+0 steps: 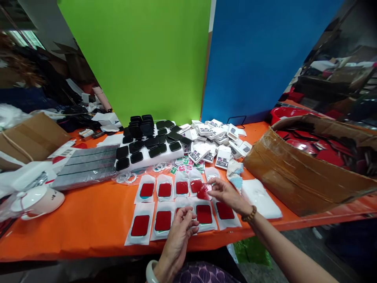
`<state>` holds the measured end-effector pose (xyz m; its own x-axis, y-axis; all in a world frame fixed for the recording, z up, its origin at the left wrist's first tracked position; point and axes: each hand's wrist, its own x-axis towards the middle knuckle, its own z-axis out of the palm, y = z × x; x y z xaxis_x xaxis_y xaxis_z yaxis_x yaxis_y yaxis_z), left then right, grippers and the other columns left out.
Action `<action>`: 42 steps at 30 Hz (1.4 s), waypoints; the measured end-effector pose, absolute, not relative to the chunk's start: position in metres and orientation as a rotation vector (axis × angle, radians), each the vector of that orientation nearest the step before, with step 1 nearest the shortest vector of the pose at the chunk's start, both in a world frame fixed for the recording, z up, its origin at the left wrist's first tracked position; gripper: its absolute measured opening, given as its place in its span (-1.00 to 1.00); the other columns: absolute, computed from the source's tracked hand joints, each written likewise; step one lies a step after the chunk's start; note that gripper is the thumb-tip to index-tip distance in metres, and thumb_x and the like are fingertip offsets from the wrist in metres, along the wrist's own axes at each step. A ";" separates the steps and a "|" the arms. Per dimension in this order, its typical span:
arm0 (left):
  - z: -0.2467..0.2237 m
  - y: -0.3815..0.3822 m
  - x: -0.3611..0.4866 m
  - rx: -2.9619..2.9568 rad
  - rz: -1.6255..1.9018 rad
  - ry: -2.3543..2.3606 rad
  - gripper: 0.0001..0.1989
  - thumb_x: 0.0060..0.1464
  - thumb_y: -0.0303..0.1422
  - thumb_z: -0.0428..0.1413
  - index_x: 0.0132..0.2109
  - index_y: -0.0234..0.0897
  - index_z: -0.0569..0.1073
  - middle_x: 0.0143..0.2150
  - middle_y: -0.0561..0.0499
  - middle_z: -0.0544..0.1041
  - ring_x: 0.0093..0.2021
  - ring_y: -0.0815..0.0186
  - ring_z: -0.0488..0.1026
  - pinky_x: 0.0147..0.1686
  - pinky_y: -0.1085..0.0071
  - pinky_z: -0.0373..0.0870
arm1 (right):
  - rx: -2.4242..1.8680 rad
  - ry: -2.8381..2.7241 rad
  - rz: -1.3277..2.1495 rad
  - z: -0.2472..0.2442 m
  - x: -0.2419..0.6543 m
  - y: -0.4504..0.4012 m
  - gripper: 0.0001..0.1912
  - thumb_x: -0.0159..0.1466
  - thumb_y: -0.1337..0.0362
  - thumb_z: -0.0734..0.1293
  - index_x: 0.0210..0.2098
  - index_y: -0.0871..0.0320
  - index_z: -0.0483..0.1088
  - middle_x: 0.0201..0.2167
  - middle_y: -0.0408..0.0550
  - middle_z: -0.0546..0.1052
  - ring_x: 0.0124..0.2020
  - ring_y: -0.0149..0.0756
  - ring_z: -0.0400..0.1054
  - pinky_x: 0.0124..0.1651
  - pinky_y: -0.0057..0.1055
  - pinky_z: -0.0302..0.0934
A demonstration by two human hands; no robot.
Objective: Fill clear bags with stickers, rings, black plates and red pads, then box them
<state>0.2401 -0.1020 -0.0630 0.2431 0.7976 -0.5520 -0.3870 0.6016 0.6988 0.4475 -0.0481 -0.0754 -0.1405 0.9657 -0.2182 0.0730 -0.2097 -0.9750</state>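
Observation:
My right hand (224, 193) pinches a glossy red square piece (204, 192) by its edge, above the right part of the back row. My left hand (183, 228) hovers near the front row with fingers half curled and apart, and nothing shows in it. Two rows of white pouches (137, 209) lie flat on the orange table, most with a red square (140, 225) on top. Part of one front red square is hidden behind my left hand. At the back row's right end, a white pouch (212, 173) is partly covered by my right hand.
Behind the rows are a white block (147, 158) with black square cases (140, 127), piled white boxes (224, 156) and green and pink cards (186, 161). A carton (309, 173) of red pieces and a white stack (260, 198) stand right. A white lidded mug (38, 201) sits left.

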 end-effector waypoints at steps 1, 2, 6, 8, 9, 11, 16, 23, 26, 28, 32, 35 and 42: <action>-0.064 -0.102 0.237 0.469 0.853 1.044 -0.55 -0.13 -0.12 0.32 -0.16 -0.28 0.40 -0.25 0.00 0.46 -0.30 0.34 0.45 -0.24 0.42 0.37 | -1.384 -1.241 1.404 -0.078 0.461 -0.038 -0.63 0.02 0.18 0.38 -0.22 0.14 0.27 -0.62 -0.34 0.22 -0.63 -0.51 0.02 -0.54 -0.52 -0.08; -0.064 -0.103 0.233 0.462 0.855 1.054 -0.54 -0.14 -0.14 0.32 -0.15 -0.28 0.40 -0.24 -0.01 0.45 -0.30 0.35 0.45 -0.25 0.42 0.37 | -1.422 -1.242 1.366 -0.081 0.473 -0.028 -0.62 -0.01 0.18 0.38 -0.24 0.14 0.26 -0.65 -0.36 0.19 -0.64 -0.51 0.00 -0.55 -0.52 -0.08; -0.064 -0.104 0.222 0.415 0.874 1.098 -0.54 -0.18 -0.19 0.36 -0.16 -0.30 0.41 -0.25 -0.02 0.47 -0.35 0.37 0.45 -0.28 0.43 0.39 | -1.613 -1.408 1.226 -0.097 0.501 -0.002 -0.71 0.00 0.22 0.31 -0.28 0.14 0.26 -0.67 -0.39 0.12 -0.66 -0.52 -0.01 -0.56 -0.53 -0.03; -0.063 -0.106 0.219 0.399 0.883 1.112 -0.54 -0.18 -0.22 0.37 -0.16 -0.30 0.42 -0.25 -0.04 0.48 -0.36 0.36 0.46 -0.27 0.42 0.41 | -1.701 -1.499 1.134 -0.103 0.503 0.003 -0.77 0.01 0.27 0.29 -0.30 0.15 0.28 -0.67 -0.37 0.13 -0.65 -0.50 0.02 -0.55 -0.53 0.00; -0.062 -0.106 0.218 0.392 0.882 1.114 -0.55 -0.18 -0.23 0.37 -0.16 -0.30 0.43 -0.25 -0.04 0.49 -0.36 0.35 0.46 -0.27 0.41 0.41 | -1.734 -1.529 1.094 -0.105 0.502 0.004 -0.79 0.02 0.30 0.29 -0.31 0.16 0.30 -0.66 -0.35 0.16 -0.64 -0.49 0.05 -0.54 -0.53 0.02; -0.060 -0.108 0.216 0.386 0.872 1.115 -0.57 -0.16 -0.23 0.36 -0.16 -0.30 0.44 -0.26 -0.05 0.51 -0.35 0.34 0.47 -0.25 0.42 0.42 | -1.780 -1.554 1.026 -0.106 0.500 0.003 -0.79 0.03 0.34 0.29 -0.30 0.17 0.34 -0.63 -0.29 0.26 -0.60 -0.46 0.14 -0.50 -0.52 0.06; -0.061 -0.109 0.214 0.395 0.863 1.107 -0.56 -0.16 -0.23 0.37 -0.15 -0.30 0.45 -0.23 -0.04 0.51 -0.32 0.34 0.48 -0.22 0.43 0.42 | -1.893 -1.629 0.813 -0.102 0.494 -0.002 -0.74 0.09 0.39 0.28 -0.20 0.19 0.42 -0.53 -0.14 0.43 -0.48 -0.34 0.30 -0.37 -0.46 0.13; -0.060 -0.106 0.205 0.453 0.883 1.142 -0.54 -0.19 -0.18 0.37 -0.17 -0.30 0.43 -0.25 -0.03 0.49 -0.33 0.33 0.47 -0.27 0.42 0.42 | -1.881 -1.748 0.392 -0.108 0.483 -0.020 -0.70 0.24 0.29 0.21 -0.06 0.26 0.36 -0.30 0.05 0.46 -0.24 -0.17 0.36 -0.12 -0.29 0.22; -0.059 -0.093 0.185 0.639 0.970 1.240 -0.52 -0.19 -0.08 0.33 -0.20 -0.30 0.42 -0.24 -0.04 0.48 -0.32 0.32 0.47 -0.28 0.42 0.42 | -1.715 -1.799 0.298 -0.110 0.470 -0.034 -0.67 0.28 0.22 0.21 -0.02 0.24 0.33 -0.16 0.14 0.42 -0.11 -0.11 0.34 -0.01 -0.20 0.23; -0.058 -0.078 0.161 0.825 1.045 1.352 -0.50 -0.16 -0.03 0.28 -0.18 -0.30 0.42 -0.21 -0.06 0.49 -0.25 0.27 0.48 -0.25 0.41 0.42 | -1.619 -1.833 0.296 -0.111 0.457 -0.046 -0.65 0.30 0.18 0.20 0.03 0.19 0.31 -0.06 0.16 0.40 0.00 -0.06 0.30 0.07 -0.12 0.21; -0.059 -0.047 0.104 1.270 1.027 1.611 -0.46 -0.05 0.02 0.14 -0.04 -0.28 0.41 0.04 -0.19 0.47 0.09 0.07 0.38 0.08 0.21 0.31 | -1.504 -1.982 0.385 -0.113 0.421 -0.072 -0.58 0.30 0.15 0.22 0.13 0.09 0.29 0.14 0.17 0.33 0.17 0.03 0.18 0.17 0.04 0.10; -0.068 -0.028 0.070 1.581 0.789 1.800 -0.38 0.04 0.03 0.01 0.13 -0.27 0.32 0.23 -0.23 0.31 0.24 0.01 0.23 0.21 0.04 0.13 | -1.425 -2.160 0.490 -0.110 0.389 -0.086 -0.46 0.27 0.07 0.28 0.20 0.07 0.23 0.25 0.15 0.22 0.28 0.08 0.02 0.23 0.11 -0.02; -0.117 0.002 0.063 1.990 0.537 1.767 -0.29 0.08 0.00 -0.07 0.25 -0.37 0.20 0.33 -0.28 0.13 0.34 -0.03 0.01 0.27 -0.04 -0.02 | -1.248 -2.340 0.533 -0.097 0.346 -0.080 -0.23 0.19 -0.27 0.17 0.23 0.06 0.17 0.28 0.09 0.18 0.31 0.10 -0.08 0.28 0.10 -0.18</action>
<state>0.0632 0.0017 -0.1173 0.1158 0.9932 0.0074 0.8295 -0.1008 0.5493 0.3459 -0.0803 -0.0968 -0.5002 0.8442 0.1929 0.6775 0.5202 -0.5200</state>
